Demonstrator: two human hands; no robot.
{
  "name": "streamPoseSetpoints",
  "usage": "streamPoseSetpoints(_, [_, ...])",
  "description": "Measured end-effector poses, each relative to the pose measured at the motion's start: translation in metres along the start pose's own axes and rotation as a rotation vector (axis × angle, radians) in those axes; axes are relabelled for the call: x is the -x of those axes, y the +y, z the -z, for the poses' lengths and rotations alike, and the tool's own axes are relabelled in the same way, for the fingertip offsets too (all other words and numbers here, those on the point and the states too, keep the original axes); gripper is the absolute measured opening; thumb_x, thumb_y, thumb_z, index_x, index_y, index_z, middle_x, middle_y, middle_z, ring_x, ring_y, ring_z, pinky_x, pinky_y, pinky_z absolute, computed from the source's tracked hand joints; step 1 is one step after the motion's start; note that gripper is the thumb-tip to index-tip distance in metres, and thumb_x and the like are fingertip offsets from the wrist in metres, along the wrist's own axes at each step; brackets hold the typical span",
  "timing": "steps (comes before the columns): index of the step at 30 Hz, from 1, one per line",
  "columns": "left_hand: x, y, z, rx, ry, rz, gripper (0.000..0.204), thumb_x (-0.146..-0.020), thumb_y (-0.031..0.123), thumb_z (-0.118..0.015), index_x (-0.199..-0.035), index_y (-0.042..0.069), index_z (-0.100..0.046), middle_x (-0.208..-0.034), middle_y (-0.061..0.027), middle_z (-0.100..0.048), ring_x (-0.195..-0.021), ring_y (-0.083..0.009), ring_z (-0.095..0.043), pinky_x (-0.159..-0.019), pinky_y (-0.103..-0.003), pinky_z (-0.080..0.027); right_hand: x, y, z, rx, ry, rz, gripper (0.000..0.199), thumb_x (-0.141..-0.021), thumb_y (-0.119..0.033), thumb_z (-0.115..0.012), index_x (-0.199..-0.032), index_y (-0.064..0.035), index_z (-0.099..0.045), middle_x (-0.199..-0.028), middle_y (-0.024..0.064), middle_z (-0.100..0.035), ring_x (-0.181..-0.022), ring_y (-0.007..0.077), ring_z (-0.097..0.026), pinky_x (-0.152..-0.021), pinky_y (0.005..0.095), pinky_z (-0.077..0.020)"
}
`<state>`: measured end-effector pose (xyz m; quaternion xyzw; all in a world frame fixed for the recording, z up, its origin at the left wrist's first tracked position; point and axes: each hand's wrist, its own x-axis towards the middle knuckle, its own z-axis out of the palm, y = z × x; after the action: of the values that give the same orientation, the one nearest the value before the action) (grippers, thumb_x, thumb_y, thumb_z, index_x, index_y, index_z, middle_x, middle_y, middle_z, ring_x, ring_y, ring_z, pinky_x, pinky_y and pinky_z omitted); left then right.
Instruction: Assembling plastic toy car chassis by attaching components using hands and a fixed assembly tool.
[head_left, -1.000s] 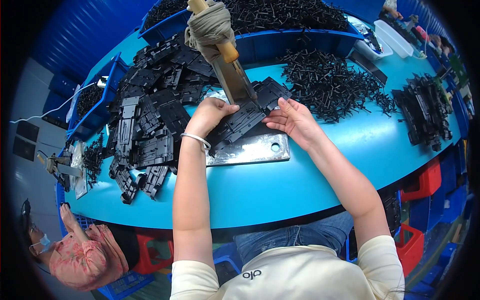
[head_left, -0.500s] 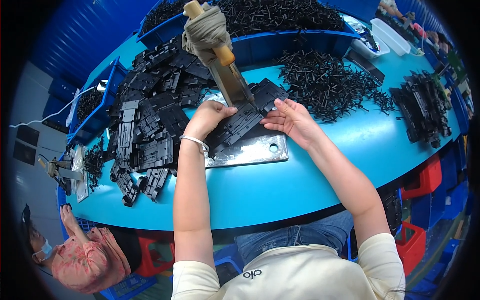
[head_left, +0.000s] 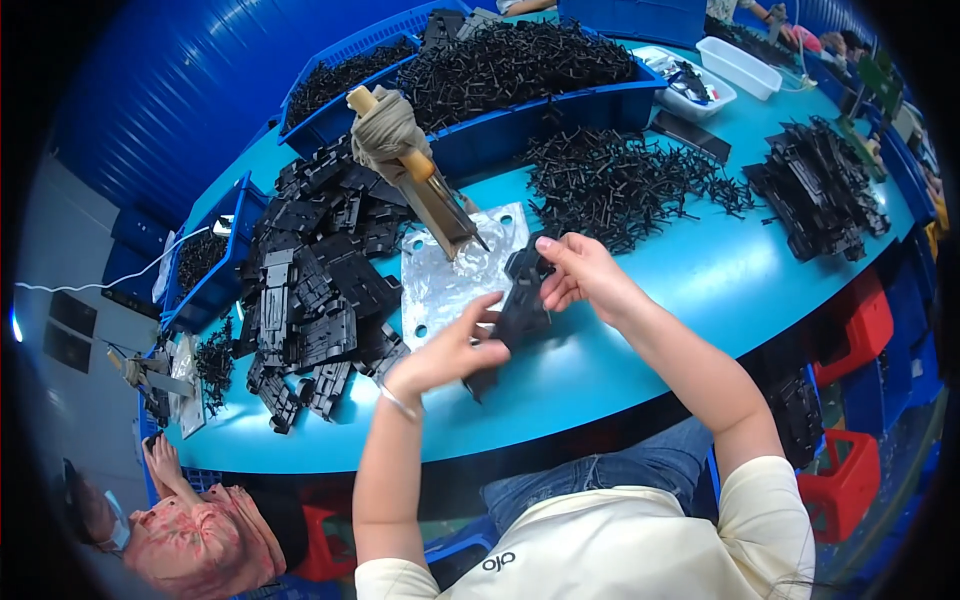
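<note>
My right hand (head_left: 588, 280) pinches the upper end of a long black plastic moulded part (head_left: 522, 308) between thumb and fingers. The part is tilted above the front right edge of a silver metal base plate (head_left: 425, 285). My left hand (head_left: 450, 345) is beside its lower end, thumb and fingers apart. I cannot tell whether its fingertips touch the part. Over the plate stands a soldering-iron-like tool (head_left: 440, 190) with a pointed metal tip, a yellowish handle and grey cloth wrapped round it. The tip is apart from the part.
Black moulded parts (head_left: 310, 290) lie heaped left of the plate. Small black pieces (head_left: 620, 185) are piled to the right and fill a blue bin (head_left: 560, 112) behind. More long parts (head_left: 820, 190) lie stacked far right. Another person (head_left: 205, 535) sits at the lower left.
The part has come off the plate under the tool's tip, toward me, and is turned more upright. My left hand has moved down and its fingers have spread; the plate is now uncovered.
</note>
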<state>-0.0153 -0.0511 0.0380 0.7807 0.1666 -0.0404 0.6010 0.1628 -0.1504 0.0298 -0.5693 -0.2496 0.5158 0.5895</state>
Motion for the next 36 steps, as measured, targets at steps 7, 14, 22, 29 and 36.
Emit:
streamPoseSetpoints(7, [0.020,0.008,-0.081,1.128,-0.124,-0.203,0.077,-0.059,0.025,-0.059,-0.118,-0.006,-0.020,-0.113,-0.0261,-0.034,-0.092,-0.0301,-0.048,-0.074,-0.034,-0.042,0.061,-0.028,0.012,0.379,-0.225,0.300,0.012,-0.076,-0.009,-0.048,-0.086,-0.0015,-0.051,-0.057,0.0033,-0.052,-0.047,0.0077,-0.049,-0.043,0.0194,-0.0384])
streamPoseSetpoints(14, [0.019,0.007,-0.108,1.328,-0.168,-0.179,0.077,-0.056,0.026,-0.057,-0.114,-0.011,-0.023,-0.111,-0.0349,-0.030,-0.089,-0.0362,-0.049,-0.071,-0.036,-0.044,0.081,-0.022,0.024,0.624,-0.092,0.628,0.010,-0.068,-0.004,-0.058,-0.076,-0.0016,-0.056,-0.065,0.0042,-0.051,-0.055,0.0080,-0.047,-0.047,0.0191,-0.0356])
streamPoseSetpoints(22, [0.024,0.011,-0.112,1.309,-0.167,-0.181,0.078,-0.055,0.027,-0.057,-0.114,-0.011,-0.024,-0.111,-0.0347,-0.030,-0.088,-0.0355,-0.049,-0.071,-0.035,-0.044,0.085,-0.018,0.023,0.686,-0.078,0.682,0.009,-0.066,-0.003,-0.060,-0.070,0.0002,-0.053,-0.063,0.0044,-0.048,-0.054,0.0102,-0.047,-0.046,0.0202,-0.0362])
streamPoseSetpoints(29, [0.024,0.010,-0.108,1.193,-0.157,-0.181,0.079,-0.055,0.028,-0.058,-0.114,-0.010,-0.024,-0.112,-0.0321,-0.031,-0.090,-0.0331,-0.049,-0.071,-0.033,-0.044,0.086,-0.016,0.021,0.701,-0.080,0.718,0.010,-0.065,-0.002,-0.060,-0.068,0.0006,-0.052,-0.062,0.0048,-0.047,-0.053,0.0112,-0.046,-0.045,0.0212,-0.0356])
streamPoseSetpoints(36, [0.022,0.009,-0.110,1.181,-0.116,-0.220,0.078,-0.054,0.024,-0.060,-0.113,-0.012,-0.023,-0.107,-0.0356,-0.033,-0.083,-0.0336,-0.051,-0.069,-0.035,-0.046,0.083,-0.016,0.026,0.770,-0.070,0.806,0.011,-0.061,-0.003,-0.062,-0.067,-0.0001,-0.052,-0.060,0.0058,-0.047,-0.053,0.0151,-0.046,-0.044,0.0231,-0.0354])
